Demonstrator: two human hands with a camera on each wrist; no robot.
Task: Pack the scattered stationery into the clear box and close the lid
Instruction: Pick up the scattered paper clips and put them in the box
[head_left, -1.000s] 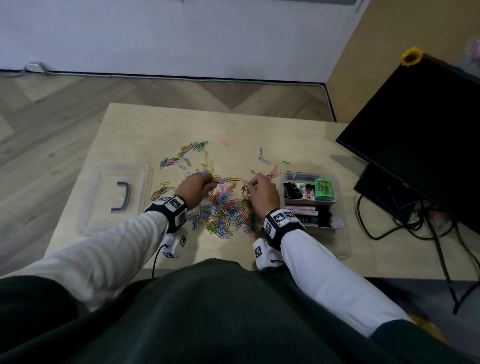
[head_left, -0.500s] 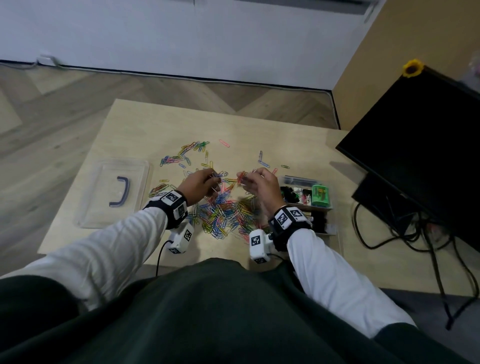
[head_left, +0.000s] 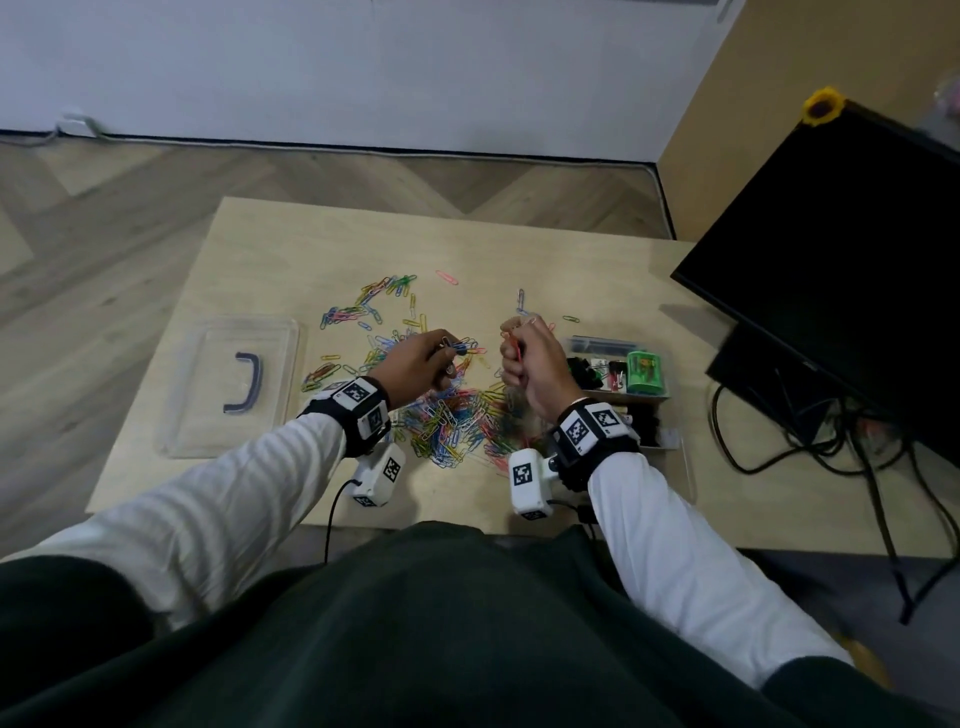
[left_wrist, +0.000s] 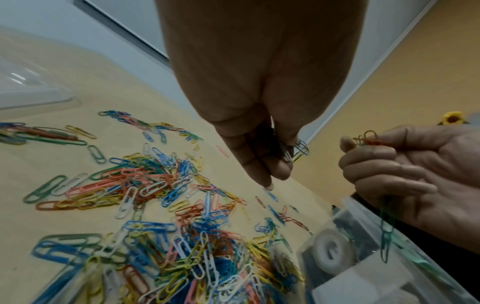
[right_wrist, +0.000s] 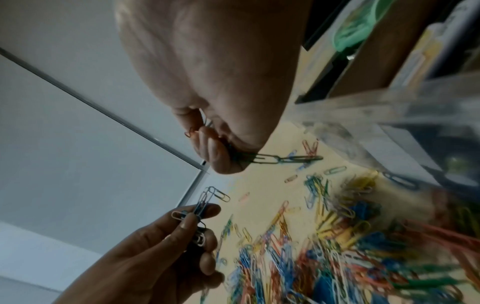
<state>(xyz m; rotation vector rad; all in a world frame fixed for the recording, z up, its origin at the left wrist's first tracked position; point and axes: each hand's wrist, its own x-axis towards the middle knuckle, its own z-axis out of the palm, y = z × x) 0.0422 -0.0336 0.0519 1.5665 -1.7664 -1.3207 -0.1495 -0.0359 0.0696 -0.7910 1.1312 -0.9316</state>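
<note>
A heap of coloured paper clips (head_left: 457, 421) lies mid-table, with looser clips (head_left: 374, 306) spread behind it. My left hand (head_left: 415, 364) is raised above the heap and pinches a small bunch of blue and white clips (right_wrist: 205, 203). My right hand (head_left: 524, 358) is lifted beside it, curled round a handful of clips; orange ones (left_wrist: 369, 139) stick out on top and linked green ones (right_wrist: 280, 159) dangle below. The clear box (head_left: 670, 441) stands right of the heap, holding a green case (head_left: 645, 373) and black items. Its clear lid (head_left: 234, 387) with a dark handle lies at the left.
A black monitor (head_left: 841, 260) leans over the table's right end, with cables (head_left: 810, 447) trailing beneath it. A yellow flower (head_left: 822, 105) sits on its top corner. Wood floor and a white wall lie beyond the table's far edge.
Both hands have risen off the heap with clips in them. The right hand has closed into a fist round its handful.
</note>
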